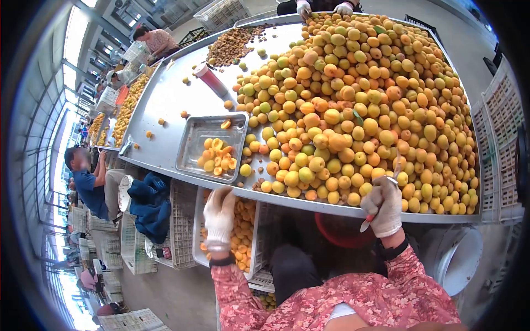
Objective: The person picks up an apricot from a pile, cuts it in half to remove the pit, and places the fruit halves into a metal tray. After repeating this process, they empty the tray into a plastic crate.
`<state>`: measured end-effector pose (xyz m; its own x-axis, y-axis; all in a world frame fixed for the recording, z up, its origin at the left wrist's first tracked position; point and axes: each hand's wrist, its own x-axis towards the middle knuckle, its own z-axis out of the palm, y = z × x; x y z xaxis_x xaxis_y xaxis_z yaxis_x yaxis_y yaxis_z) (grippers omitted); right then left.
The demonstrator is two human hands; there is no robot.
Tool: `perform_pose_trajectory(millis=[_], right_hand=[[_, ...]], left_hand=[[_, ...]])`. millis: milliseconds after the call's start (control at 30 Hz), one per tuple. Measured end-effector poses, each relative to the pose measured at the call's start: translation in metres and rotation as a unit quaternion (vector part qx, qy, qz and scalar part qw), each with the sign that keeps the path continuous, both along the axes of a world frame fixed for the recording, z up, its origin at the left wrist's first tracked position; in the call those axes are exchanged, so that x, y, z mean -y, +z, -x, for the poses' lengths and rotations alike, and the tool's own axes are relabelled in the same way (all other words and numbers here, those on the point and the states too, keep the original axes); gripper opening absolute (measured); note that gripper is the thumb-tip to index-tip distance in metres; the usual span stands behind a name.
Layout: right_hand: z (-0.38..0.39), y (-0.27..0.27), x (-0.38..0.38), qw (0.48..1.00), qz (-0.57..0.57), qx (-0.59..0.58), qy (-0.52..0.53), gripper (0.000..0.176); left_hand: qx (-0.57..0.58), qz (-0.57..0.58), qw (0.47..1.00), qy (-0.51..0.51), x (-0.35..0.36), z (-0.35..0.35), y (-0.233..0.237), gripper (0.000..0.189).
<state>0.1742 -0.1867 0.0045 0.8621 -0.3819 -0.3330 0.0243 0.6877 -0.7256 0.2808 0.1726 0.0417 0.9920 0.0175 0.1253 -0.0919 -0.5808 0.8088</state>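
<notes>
My right hand (383, 208), in a pale work glove, is closed around a small knife (397, 165). Its narrow blade points away from me over the fruit, and a red handle end shows below the fist. At the near table edge, my gloved left hand (220, 219) hovers above a white crate (199, 226) of halved apricots (243, 237). Its fingers look loosely bent and apart, with no fruit visible in them. Just beyond it lies a metal tray (187, 144) holding several apricot halves (217, 156). Whole apricots (342, 116) form a large heap in front of my right hand.
The metal table (165, 105) has a raised rim. On it stand a red-capped cup (211, 80) and a pile of pits (232, 47). A co-worker's gloved hands (326, 8) are at the far edge. A white bucket (455, 256) and crates (502, 121) stand at right.
</notes>
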Motion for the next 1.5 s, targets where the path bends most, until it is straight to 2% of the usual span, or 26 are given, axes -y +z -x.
perform_pose_trajectory(millis=[67,100,133,200,267,333,467,600,700,800,867,933,967,1000,1033,1067,1133,1167,1200,1233,1267,1333,1400,1433,1500], right_hand=[[-0.016,0.006,0.015,0.970,-0.214,0.109,-0.035,0.024],[-0.023,0.009,0.024,0.961,-0.235,0.142,-0.028,0.028],[-0.029,0.013,0.029,0.969,-0.207,0.127,-0.055,0.027],[-0.037,0.027,0.031,0.963,-0.223,0.151,-0.031,0.027],[-0.038,0.029,0.026,0.957,-0.272,0.097,0.011,0.029],[-0.035,0.010,0.027,0.943,-0.310,0.094,0.071,0.031],[-0.038,-0.022,0.049,0.943,-0.322,0.063,0.049,0.031],[-0.034,-0.020,0.067,0.959,-0.267,0.091,0.037,0.030],[-0.034,-0.026,0.069,0.955,-0.270,0.104,0.061,0.031],[-0.030,-0.033,0.066,0.954,-0.273,0.100,0.070,0.033],[-0.026,-0.032,0.064,0.973,-0.214,0.083,0.039,0.033],[-0.024,-0.028,0.066,0.978,-0.186,0.088,0.038,0.033],[-0.025,-0.029,0.067,0.969,-0.225,0.096,0.028,0.034],[-0.024,-0.028,0.065,0.959,-0.267,0.096,0.018,0.034],[-0.024,-0.007,0.057,0.974,-0.225,0.042,0.004,0.036],[-0.018,-0.011,0.049,0.973,-0.231,0.020,0.012,0.036],[-0.015,-0.021,0.032,0.987,-0.112,0.018,0.114,0.038],[-0.011,-0.012,0.018,0.994,-0.002,-0.013,0.108,0.035],[-0.010,-0.015,0.012,0.993,-0.003,-0.014,0.115,0.035],[-0.007,-0.019,0.009,0.988,0.087,0.004,0.124,0.033],[-0.004,-0.022,0.005,0.976,0.176,0.018,0.129,0.030],[-0.001,-0.022,0.004,0.966,0.197,0.037,0.161,0.025],[0.001,-0.017,-0.004,0.951,0.260,-0.006,0.167,0.022],[0.000,-0.028,-0.004,0.936,0.295,0.034,0.188,0.020],[-0.002,-0.026,-0.014,0.922,0.329,0.032,0.203,0.019]], left_hand=[[-0.037,0.089,0.994,-0.043,0.044,-0.031,0.018,0.018],[-0.012,0.054,0.995,-0.083,0.065,-0.051,0.022,0.019],[0.012,0.019,0.992,-0.124,0.086,-0.070,0.025,0.019],[0.042,-0.046,0.980,-0.189,0.126,-0.111,0.022,0.025],[0.179,-0.282,0.911,-0.243,0.164,-0.155,0.010,0.040],[0.181,-0.363,0.864,-0.297,0.192,-0.188,-0.003,0.052],[0.169,-0.413,0.808,-0.384,0.218,-0.229,-0.036,0.054],[0.138,-0.413,0.816,-0.380,0.225,-0.236,-0.039,0.052],[0.119,-0.444,0.804,-0.377,0.220,-0.231,-0.039,0.040],[0.079,-0.421,0.841,-0.332,0.208,-0.206,-0.027,0.034],[0.089,-0.346,0.882,-0.307,0.194,-0.186,-0.022,0.039],[0.143,-0.204,0.917,-0.312,0.182,-0.158,-0.025,0.042],[0.057,-0.142,0.942,-0.299,0.186,-0.131,-0.008,0.044],[-0.053,0.067,0.951,-0.297,0.188,-0.108,-0.014,0.040],[-0.119,0.180,0.937,-0.273,0.196,-0.074,-0.004,0.040],[-0.176,0.290,0.910,-0.240,0.205,-0.045,0.004,0.039],[-0.221,0.442,0.835,-0.241,0.216,-0.011,-0.029,0.042],[-0.241,0.496,0.799,-0.239,0.220,0.006,-0.034,0.045],[-0.258,0.547,0.759,-0.239,0.223,0.020,-0.039,0.048],[-0.281,0.593,0.722,-0.218,0.225,0.029,-0.055,0.055],[-0.279,0.606,0.721,-0.187,0.227,0.034,-0.060,0.054],[-0.253,0.570,0.766,-0.158,0.219,0.040,-0.072,0.051],[-0.265,0.571,0.765,-0.138,0.207,0.041,-0.071,0.047],[-0.265,0.567,0.768,-0.137,0.200,0.040,-0.075,0.047],[-0.272,0.561,0.771,-0.130,0.189,0.038,-0.077,0.047]])
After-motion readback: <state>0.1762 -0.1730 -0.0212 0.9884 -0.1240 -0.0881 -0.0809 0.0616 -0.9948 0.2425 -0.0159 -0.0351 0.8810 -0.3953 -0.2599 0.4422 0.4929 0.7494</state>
